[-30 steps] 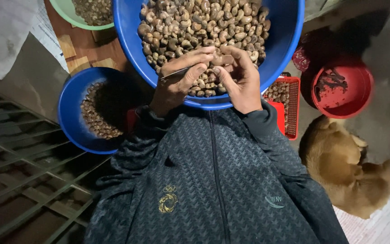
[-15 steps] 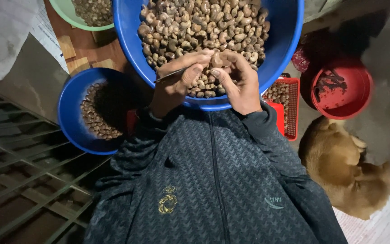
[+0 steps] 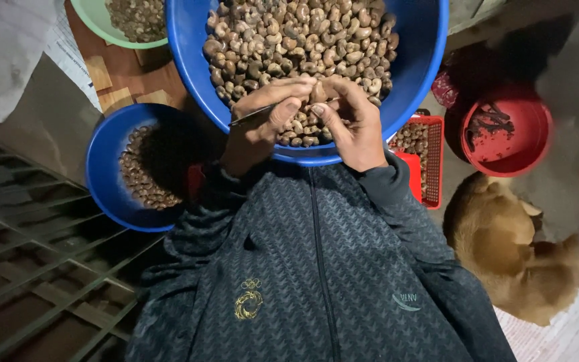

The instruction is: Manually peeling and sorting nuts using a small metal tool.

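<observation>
Cashew nut [image 3: 317, 92], small, light and curved, sits pinched between the fingers of both hands above the near rim of the big blue basin [image 3: 418, 80]. Left hand [image 3: 269, 117] is closed around a thin metal blade [image 3: 249, 118]; right hand [image 3: 353, 127] clamps the nut. It looks hard yet brittle, best gripped across its flat sides.

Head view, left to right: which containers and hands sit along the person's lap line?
Small blue bowl → left hand holding a thin metal tool → right hand → red basket → red bowl.
</observation>
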